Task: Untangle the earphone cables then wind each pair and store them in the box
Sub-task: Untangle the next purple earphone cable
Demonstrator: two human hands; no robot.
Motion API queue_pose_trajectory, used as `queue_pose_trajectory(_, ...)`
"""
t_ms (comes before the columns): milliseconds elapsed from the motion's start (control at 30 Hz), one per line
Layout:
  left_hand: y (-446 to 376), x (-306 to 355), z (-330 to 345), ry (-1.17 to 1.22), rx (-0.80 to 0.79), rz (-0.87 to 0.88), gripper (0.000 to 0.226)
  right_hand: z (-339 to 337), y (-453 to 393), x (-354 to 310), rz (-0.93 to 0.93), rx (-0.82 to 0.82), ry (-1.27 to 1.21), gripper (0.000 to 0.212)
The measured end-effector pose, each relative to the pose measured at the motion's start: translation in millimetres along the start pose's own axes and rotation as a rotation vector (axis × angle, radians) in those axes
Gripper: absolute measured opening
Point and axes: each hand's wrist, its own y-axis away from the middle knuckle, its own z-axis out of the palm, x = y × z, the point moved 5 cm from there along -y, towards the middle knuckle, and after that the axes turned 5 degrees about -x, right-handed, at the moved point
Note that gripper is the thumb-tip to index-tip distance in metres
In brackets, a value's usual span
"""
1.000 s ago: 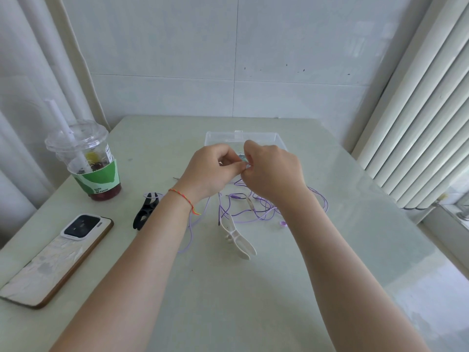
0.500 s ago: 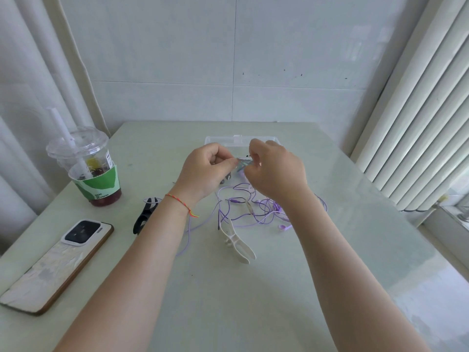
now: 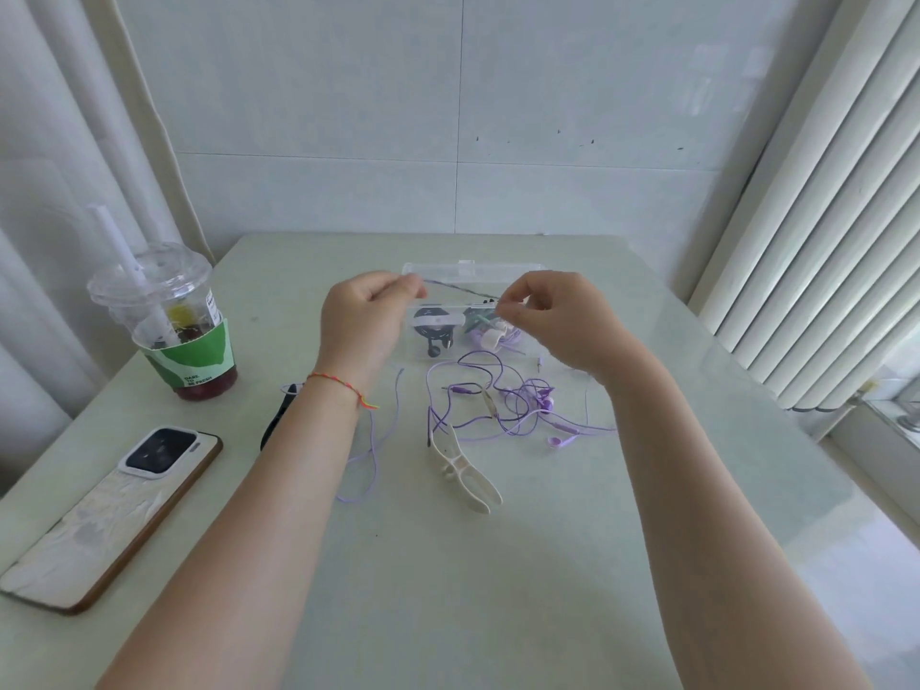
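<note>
My left hand (image 3: 366, 316) and my right hand (image 3: 557, 318) are raised above the table, each pinching one end of a thin cable stretch (image 3: 460, 289) pulled taut between them. Behind the hands lies a clear plastic box (image 3: 473, 267) holding a wound black earphone (image 3: 434, 325) with a white band and a wound purple earphone bundle (image 3: 490, 335). On the table below, a tangle of purple earphone cables (image 3: 498, 400) spreads out, with a loose strand (image 3: 373, 450) trailing under my left wrist. A cream plastic clip (image 3: 465, 473) lies at the front of the tangle.
A lidded drink cup with a straw (image 3: 174, 321) stands at the left. A phone (image 3: 109, 510) lies face down near the left edge. A black clip (image 3: 279, 420) sits beside my left forearm. Curtains hang left, blinds right, and a tiled wall rises behind the table.
My hands were together in front of the box; they have moved apart, stretching a cable section between them and uncovering the box's contents.
</note>
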Motion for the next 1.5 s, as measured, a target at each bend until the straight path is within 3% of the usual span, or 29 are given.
queue_pose_trajectory(67, -2.6, -7.1, -6.8, 0.018, 0.069, -0.043, 0.02, -10.4, -1.8, 6.8, 0.013, 0.091, -0.04, 0.005)
queue_pose_trajectory(200, -4.3, -15.7, -4.8, -0.061, 0.046, -0.072, 0.02, -21.1, -1.7, 12.1, 0.028, 0.167, -0.066, 0.01)
queue_pose_trajectory(333, -4.4, -16.9, 0.3, -0.1, 0.017, -0.057, 0.021, -21.6, 0.0, 11.3, 0.059, 0.093, -0.007, 0.013)
queue_pose_trajectory(433, -5.3, -17.3, 1.6, -0.077, 0.001, -0.065, 0.018, -16.8, 2.5, 13.5, 0.103, -0.037, -0.095, 0.02)
queue_pose_trajectory(533, -5.6, -17.6, 3.0, -0.057, -0.01, -0.104, 0.017, -17.0, 4.4, 19.7, 0.224, -0.054, -0.21, 0.03)
queue_pose_trajectory(567, -5.2, -17.9, 4.1, -0.051, -0.023, -0.119, 0.017, -18.9, 3.8, 22.9, 0.268, -0.033, -0.157, 0.031)
queue_pose_trajectory(700, -2.3, -18.2, 11.4, -0.051, -0.117, -0.16, 0.013, -32.6, 4.5, 32.7, 0.384, 0.161, 0.437, 0.025)
queue_pose_trajectory(800, 2.5, -14.9, 17.2, -0.048, -0.209, -0.188, 0.015, -32.9, 5.9, 26.4, 0.298, 0.283, 0.483, 0.02)
queue_pose_trajectory(867, 6.7, -10.0, 22.5, -0.022, -0.294, -0.175, 0.017, -24.0, 1.6, 11.7, 0.105, 0.245, 0.331, 0.02)
queue_pose_trajectory(933, 10.7, -4.9, 27.4, -0.011, -0.352, -0.159, 0.017, -9.4, 1.0, -5.5, -0.016, 0.098, 0.112, 0.014)
queue_pose_trajectory(1033, 12.2, -2.6, 31.5, 0.011, -0.396, -0.166, 0.023, 19.3, 6.9, -20.5, -0.046, -0.163, -0.032, 0.015)
queue_pose_trajectory(1133, 11.3, -2.9, 31.5, 0.028, -0.405, -0.15, 0.022, 24.5, 7.9, -23.4, -0.044, -0.16, 0.014, 0.014)
queue_pose_trajectory(1300, 2.7, -14.6, 22.7, 0.014, -0.229, -0.166, 0.013, 2.2, 4.1, -8.5, 0.032, -0.069, 0.128, 0.011)
queue_pose_trajectory(1500, -1.1, -23.9, 13.8, -0.051, -0.1, -0.213, 0.014, -30.2, 5.1, 18.7, 0.279, 0.357, 0.289, 0.019)
